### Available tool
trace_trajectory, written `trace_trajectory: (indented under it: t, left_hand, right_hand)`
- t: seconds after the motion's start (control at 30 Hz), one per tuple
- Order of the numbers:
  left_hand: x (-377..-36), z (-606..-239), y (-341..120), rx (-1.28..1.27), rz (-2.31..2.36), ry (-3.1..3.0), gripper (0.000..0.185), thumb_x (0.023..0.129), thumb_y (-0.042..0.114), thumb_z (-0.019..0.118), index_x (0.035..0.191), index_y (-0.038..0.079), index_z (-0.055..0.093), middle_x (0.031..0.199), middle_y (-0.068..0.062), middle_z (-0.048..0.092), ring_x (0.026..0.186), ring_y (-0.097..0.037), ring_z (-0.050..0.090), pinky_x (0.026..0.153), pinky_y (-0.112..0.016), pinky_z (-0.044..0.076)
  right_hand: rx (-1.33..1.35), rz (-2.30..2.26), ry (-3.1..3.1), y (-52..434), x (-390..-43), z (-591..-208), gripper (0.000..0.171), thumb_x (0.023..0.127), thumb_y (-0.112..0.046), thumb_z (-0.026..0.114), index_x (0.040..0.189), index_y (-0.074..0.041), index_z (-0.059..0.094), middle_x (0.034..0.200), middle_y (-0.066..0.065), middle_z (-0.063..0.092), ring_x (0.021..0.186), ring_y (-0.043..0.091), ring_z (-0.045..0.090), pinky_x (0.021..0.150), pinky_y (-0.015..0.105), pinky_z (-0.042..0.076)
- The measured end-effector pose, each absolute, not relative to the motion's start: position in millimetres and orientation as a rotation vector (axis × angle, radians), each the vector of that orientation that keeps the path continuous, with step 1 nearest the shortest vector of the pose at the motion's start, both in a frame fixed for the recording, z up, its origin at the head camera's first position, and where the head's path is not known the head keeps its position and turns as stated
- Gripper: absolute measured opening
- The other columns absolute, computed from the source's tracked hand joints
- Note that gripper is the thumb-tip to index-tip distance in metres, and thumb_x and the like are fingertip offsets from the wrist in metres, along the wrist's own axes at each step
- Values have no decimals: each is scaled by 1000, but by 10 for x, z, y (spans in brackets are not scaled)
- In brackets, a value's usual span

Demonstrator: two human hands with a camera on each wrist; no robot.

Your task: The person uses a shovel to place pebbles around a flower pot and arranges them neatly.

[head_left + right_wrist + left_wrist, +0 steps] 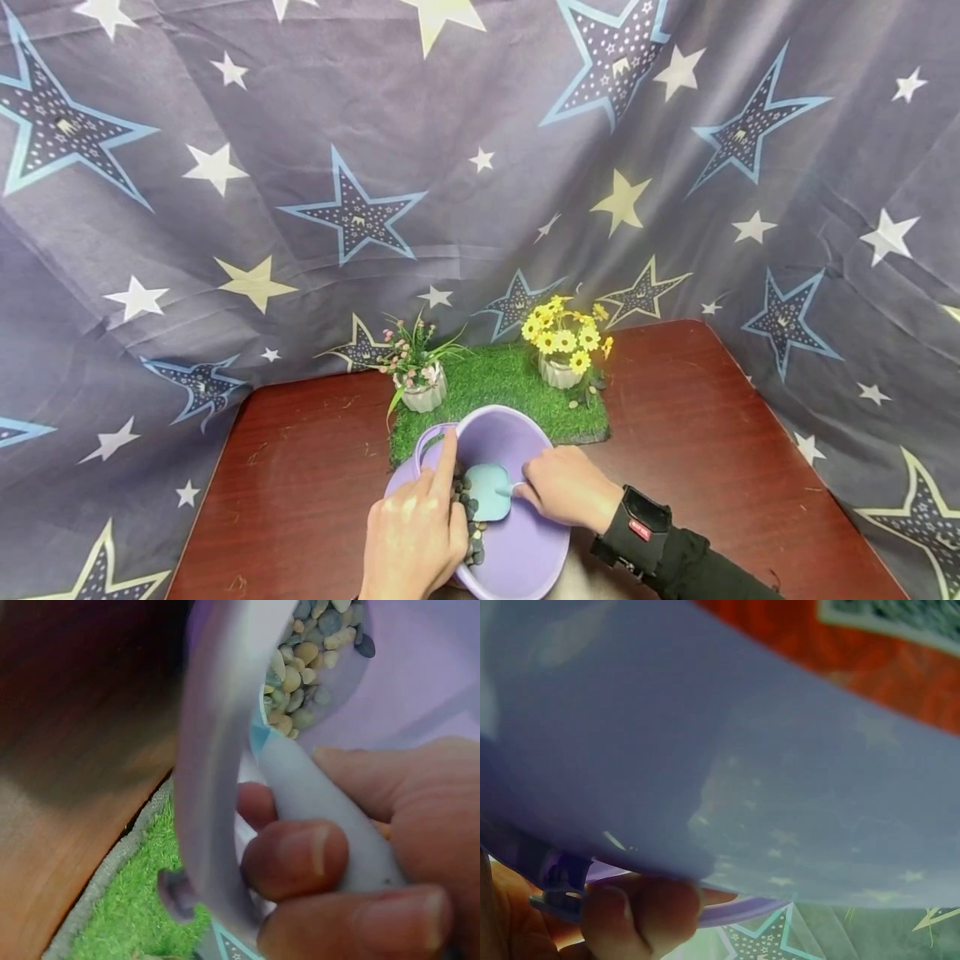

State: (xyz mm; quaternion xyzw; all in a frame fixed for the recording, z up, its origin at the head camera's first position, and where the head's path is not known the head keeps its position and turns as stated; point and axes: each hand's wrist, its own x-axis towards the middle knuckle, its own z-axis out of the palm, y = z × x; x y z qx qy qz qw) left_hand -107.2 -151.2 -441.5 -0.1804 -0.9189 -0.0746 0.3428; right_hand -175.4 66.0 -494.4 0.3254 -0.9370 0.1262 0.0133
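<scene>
A purple plastic basin (517, 546) sits tilted at the table's near edge, with small pebbles (467, 512) heaped on its left side. My left hand (416, 533) grips the basin's left rim, forefinger stretched along it; in the left wrist view the basin's wall (727, 750) fills the frame and a fingertip (641, 911) curls under the rim. My right hand (566, 487) holds a small light-blue scoop (487, 490) whose blade lies by the pebbles. In the right wrist view fingers wrap the scoop's handle (322, 817) next to the basin rim (214, 772), pebbles (300, 675) beyond.
A green grass mat (502, 387) lies behind the basin, carrying a white pot of pink flowers (420, 375) at left and a white pot of yellow flowers (562, 346) at right. The brown table (712, 433) is ringed by a star-printed cloth (300, 183).
</scene>
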Motion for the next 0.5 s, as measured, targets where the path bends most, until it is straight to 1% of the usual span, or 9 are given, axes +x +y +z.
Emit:
trace_trajectory:
  t: [0.13,0.23,0.5]
  left_hand:
    - [-1067,-4411,-1517,-465,-192,-2396,72,70,20,62,141,5,63,71,-5,67,47,-19,51,41,-34,38]
    - [-1066,-4410,-1518,-467,-192,-2397,72,70,20,62,141,5,63,73,-5,68,47,-19,52,41,-35,39]
    - [-1071,-4405,-1543,-464,-190,-2393,72,70,20,61,141,6,63,72,-5,68,47,-20,52,41,-35,38]
  right_hand:
    - [1021,448,-2963,665,-1749,-4951,39,96,-40,67,64,-22,56,55,-11,45,50,8,43,56,30,42]
    - [1027,465,-2975,658,-1745,-4964,38,96,-41,67,64,-22,56,55,-12,43,50,7,41,56,29,40]
    - [1037,542,-2961,727,-1740,-4962,34,98,-39,65,69,-23,59,59,-13,48,55,4,43,60,29,44]
